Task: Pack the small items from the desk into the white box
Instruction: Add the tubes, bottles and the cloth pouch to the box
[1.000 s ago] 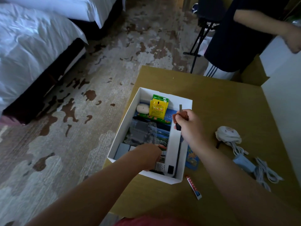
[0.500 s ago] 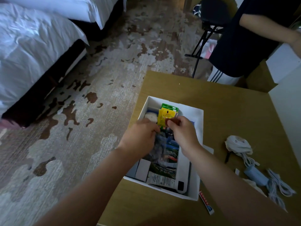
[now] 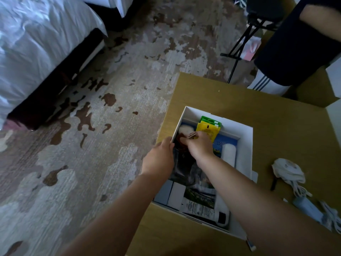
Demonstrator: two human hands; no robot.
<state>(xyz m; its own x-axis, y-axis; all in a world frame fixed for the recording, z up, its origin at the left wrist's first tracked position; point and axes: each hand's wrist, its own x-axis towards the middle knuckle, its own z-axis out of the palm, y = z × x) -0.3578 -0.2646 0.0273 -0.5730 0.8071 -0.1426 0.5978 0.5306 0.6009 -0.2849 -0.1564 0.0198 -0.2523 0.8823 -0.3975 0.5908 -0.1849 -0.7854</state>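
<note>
Wooden desk point(image 3: 276, 126), left hand point(image 3: 159, 157) gripping white box point(image 3: 247, 145) wall; right hand point(image 3: 200, 145) pinching keys point(image 3: 192, 135)

White box point(image 3: 246, 145) packed full; desk point(image 3: 276, 130) beyond it open; cables point(image 3: 295, 183) crowd rt side.

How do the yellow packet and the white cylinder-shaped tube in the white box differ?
The yellow packet is flat, printed and stands against the box's far end; the white cylinder-shaped tube is round, plain and lies along the right wall. The right hand overlaps the packet, not the tube. Both sit inside the white box.
</note>
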